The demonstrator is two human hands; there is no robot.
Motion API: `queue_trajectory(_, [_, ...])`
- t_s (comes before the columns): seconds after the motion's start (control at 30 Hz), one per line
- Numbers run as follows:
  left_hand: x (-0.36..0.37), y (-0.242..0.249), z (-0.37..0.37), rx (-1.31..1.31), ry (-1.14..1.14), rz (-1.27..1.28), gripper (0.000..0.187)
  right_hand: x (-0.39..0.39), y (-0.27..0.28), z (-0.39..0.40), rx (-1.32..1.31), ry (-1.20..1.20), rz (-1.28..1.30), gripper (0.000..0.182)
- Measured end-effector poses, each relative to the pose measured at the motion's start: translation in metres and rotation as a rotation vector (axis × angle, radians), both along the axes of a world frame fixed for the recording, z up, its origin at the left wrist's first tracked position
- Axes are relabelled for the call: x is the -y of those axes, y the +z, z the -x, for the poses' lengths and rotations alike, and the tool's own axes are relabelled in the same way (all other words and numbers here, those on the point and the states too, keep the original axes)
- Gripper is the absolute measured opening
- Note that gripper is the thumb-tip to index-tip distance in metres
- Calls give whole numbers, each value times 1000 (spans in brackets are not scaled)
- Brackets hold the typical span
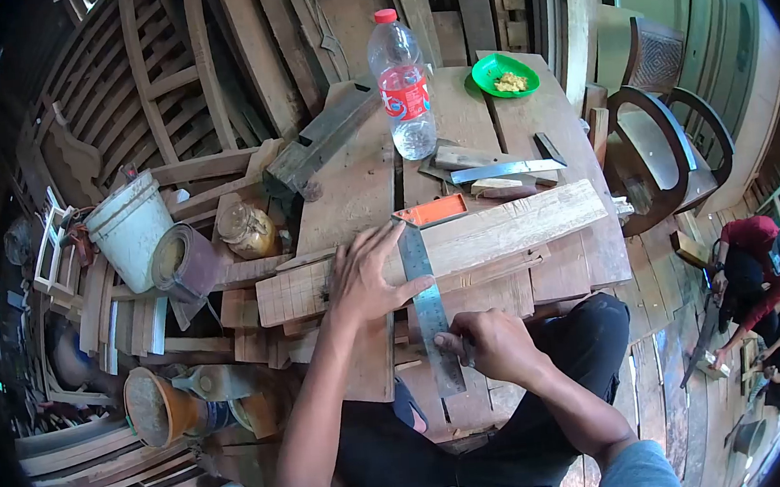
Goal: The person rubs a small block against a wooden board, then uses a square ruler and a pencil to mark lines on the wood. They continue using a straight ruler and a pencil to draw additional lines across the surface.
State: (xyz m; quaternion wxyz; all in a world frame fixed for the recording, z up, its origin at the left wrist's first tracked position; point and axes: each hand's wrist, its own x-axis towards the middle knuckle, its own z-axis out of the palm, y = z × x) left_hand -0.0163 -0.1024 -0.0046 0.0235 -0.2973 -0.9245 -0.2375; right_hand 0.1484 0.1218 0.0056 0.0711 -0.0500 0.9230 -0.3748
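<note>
A pale wooden beam (510, 231) lies across the workbench, with several pencil-like lines near its left end. Across it rests a try square with a steel blade (429, 310) and an orange stock (432, 211), the blade reaching over the beam's near edge. My left hand (361, 278) lies spread on the beam, its index fingertip and thumb against the blade. Beside the blade's lower right edge, my right hand (501, 350) is closed, thumb and fingers pinched together. A small dark thing shows at those fingers, too little visible to name.
A water bottle (403, 94) and a green dish (505, 76) stand at the bench's far side. Another square (509, 169) lies behind the beam on wood scraps. A white bucket (132, 234) and a jar (246, 230) are left; people (759, 276) work at far right.
</note>
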Motion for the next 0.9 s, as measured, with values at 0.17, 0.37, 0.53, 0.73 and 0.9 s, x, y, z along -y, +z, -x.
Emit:
queue_trajectory(0.17, [1,0,5,50,-19,61,128,-6,16,-3,9,-20,-91,43])
queue_trajectory(0.37, [-1,-2,6,102,40,19,140,-15,11,-4,-47,-48,-105,46])
queue_trajectory(0.53, [-12,2,8,134,91,117,152,-25,24,-2,26,-20,-136,47])
queue_trajectory(0.73, [-13,2,10,132,83,159,152,-24,17,-2,27,18,-127,49])
queue_trajectory(0.9, [-12,3,8,119,72,159,148,-21,16,-2,8,25,-125,49])
